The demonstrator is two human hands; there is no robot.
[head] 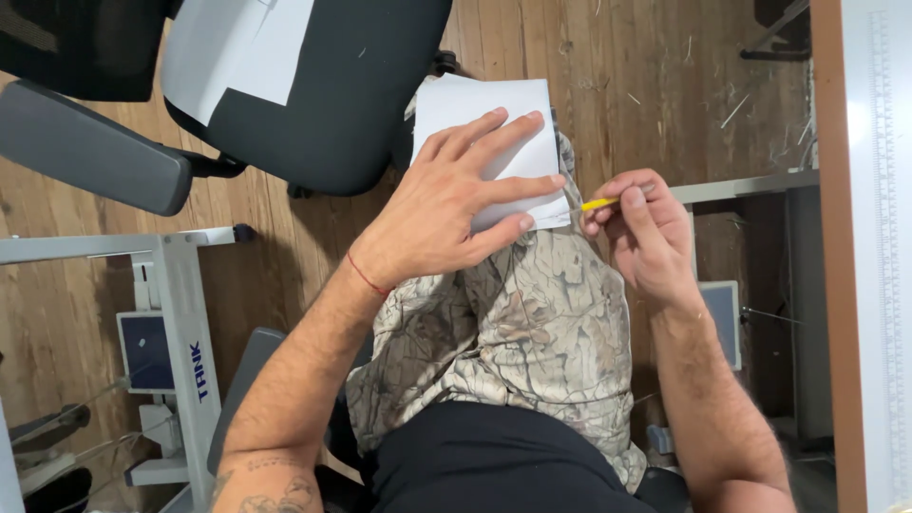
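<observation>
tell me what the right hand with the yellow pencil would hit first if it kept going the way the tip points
The right hand points its yellow pencil leftward. It would probably first meet the right edge of the white paper on the knee, and just beyond it the left hand pressed flat on it. Depth is hard to judge.

Camouflage shorts (513,332), black shirt (494,465), red wrist string (366,275), forearm tattoos (271,484).

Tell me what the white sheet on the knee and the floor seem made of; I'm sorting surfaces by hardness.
The white sheet looks like thin matte paper or light card: flat, crisp-edged, pressed under the left hand on a camouflage-clad knee. The floor looks like worn wooden boards, with visible grain, seams and scuffs. The right hand holds a yellow pencil-like tool at the sheet's edge.
</observation>
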